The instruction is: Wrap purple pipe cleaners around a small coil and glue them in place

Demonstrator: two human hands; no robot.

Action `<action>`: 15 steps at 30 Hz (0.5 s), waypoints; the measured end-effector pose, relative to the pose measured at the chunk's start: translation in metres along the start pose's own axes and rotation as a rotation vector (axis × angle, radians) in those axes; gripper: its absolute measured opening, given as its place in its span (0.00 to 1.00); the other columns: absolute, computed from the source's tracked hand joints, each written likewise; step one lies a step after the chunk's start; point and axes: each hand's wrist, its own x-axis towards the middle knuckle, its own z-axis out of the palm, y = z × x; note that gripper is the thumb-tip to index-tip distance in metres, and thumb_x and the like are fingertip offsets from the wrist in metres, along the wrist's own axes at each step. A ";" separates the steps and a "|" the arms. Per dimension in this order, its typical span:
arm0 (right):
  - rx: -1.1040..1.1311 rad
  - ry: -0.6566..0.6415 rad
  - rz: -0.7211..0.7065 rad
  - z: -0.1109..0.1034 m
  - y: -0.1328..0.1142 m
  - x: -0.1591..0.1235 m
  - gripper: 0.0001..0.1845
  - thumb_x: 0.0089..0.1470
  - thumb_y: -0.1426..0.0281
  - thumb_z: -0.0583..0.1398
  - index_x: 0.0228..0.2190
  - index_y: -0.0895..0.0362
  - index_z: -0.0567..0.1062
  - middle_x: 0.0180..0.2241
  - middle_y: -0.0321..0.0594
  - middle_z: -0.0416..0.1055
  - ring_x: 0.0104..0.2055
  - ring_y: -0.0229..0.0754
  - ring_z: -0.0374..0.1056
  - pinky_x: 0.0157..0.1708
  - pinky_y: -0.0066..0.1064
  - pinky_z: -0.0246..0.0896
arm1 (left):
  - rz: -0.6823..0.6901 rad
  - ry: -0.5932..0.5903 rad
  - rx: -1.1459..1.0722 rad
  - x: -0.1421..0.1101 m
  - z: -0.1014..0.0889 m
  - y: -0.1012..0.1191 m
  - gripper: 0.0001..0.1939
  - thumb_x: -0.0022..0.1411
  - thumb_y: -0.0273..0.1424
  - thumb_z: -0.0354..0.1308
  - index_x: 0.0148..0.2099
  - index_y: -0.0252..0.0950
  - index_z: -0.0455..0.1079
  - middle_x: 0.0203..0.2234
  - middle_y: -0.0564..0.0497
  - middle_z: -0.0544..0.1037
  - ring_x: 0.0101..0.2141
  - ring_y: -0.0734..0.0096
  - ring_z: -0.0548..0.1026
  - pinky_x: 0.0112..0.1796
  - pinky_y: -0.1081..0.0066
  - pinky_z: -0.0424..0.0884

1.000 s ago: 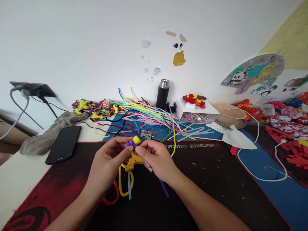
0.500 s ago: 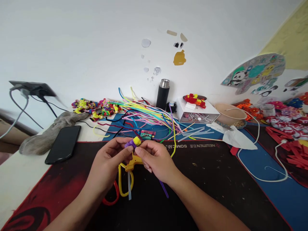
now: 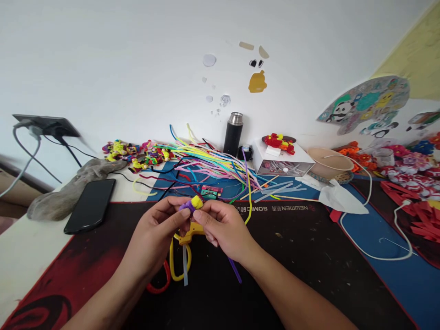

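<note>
Between my two hands is a small purple and yellow pipe-cleaner piece (image 3: 196, 202), its yellow end up and its purple part wound below. My left hand (image 3: 160, 224) pinches the purple part from the left with thumb and fingers. From the right, the thumb and fingers of my right hand (image 3: 225, 227) close on the same piece. Directly below lies a yellow glue gun (image 3: 187, 236), partly hidden by my hands, with a clear glue stick (image 3: 185, 268) sticking out. A purple pipe cleaner (image 3: 235, 271) shows beneath my right hand. Yellow and red loops (image 3: 167, 277) lie by my left wrist.
Loose pipe cleaners (image 3: 206, 160) are heaped at the back, beside small colourful figures (image 3: 137, 156). A black flask (image 3: 233, 135) and a white drawer box (image 3: 285, 158) stand against the wall. A phone (image 3: 90, 206) lies left; a white cable (image 3: 373, 257) curls at right.
</note>
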 end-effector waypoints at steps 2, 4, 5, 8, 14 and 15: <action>-0.001 0.002 0.001 0.000 0.000 0.000 0.27 0.54 0.44 0.71 0.30 0.54 0.74 0.16 0.23 0.62 0.14 0.30 0.52 0.15 0.26 0.45 | -0.015 0.008 -0.022 0.000 0.000 0.001 0.19 0.45 0.36 0.84 0.37 0.36 0.85 0.23 0.52 0.81 0.23 0.74 0.73 0.26 0.77 0.69; 0.002 0.005 0.000 0.000 0.000 0.001 0.27 0.54 0.44 0.72 0.30 0.55 0.75 0.16 0.24 0.62 0.14 0.30 0.52 0.15 0.26 0.45 | -0.029 0.014 -0.051 0.001 0.000 0.002 0.19 0.43 0.37 0.85 0.37 0.36 0.85 0.22 0.52 0.80 0.23 0.75 0.72 0.26 0.78 0.69; 0.003 0.005 0.001 0.000 0.000 0.001 0.27 0.54 0.44 0.72 0.30 0.55 0.75 0.16 0.24 0.62 0.14 0.30 0.52 0.15 0.26 0.45 | -0.037 0.016 -0.066 0.002 0.000 0.002 0.19 0.43 0.37 0.85 0.37 0.36 0.85 0.22 0.53 0.80 0.23 0.76 0.72 0.25 0.78 0.68; 0.004 0.005 0.004 0.000 0.001 0.002 0.26 0.55 0.45 0.71 0.30 0.55 0.75 0.16 0.23 0.62 0.14 0.30 0.52 0.15 0.26 0.45 | -0.059 0.008 -0.099 0.003 0.000 0.003 0.19 0.43 0.37 0.85 0.36 0.36 0.85 0.22 0.53 0.79 0.22 0.77 0.71 0.25 0.79 0.68; 0.000 0.022 0.004 -0.001 0.003 0.002 0.25 0.56 0.47 0.71 0.31 0.55 0.75 0.16 0.23 0.61 0.14 0.30 0.51 0.15 0.26 0.45 | -0.096 0.005 -0.132 0.004 -0.002 0.001 0.18 0.44 0.36 0.84 0.36 0.35 0.85 0.24 0.53 0.79 0.22 0.77 0.72 0.24 0.78 0.69; -0.002 0.023 0.004 -0.001 0.003 0.002 0.25 0.56 0.46 0.71 0.31 0.55 0.75 0.17 0.24 0.62 0.14 0.30 0.51 0.15 0.26 0.45 | -0.100 0.003 -0.137 0.004 -0.001 0.001 0.18 0.44 0.36 0.84 0.35 0.34 0.85 0.24 0.53 0.79 0.22 0.77 0.72 0.24 0.78 0.69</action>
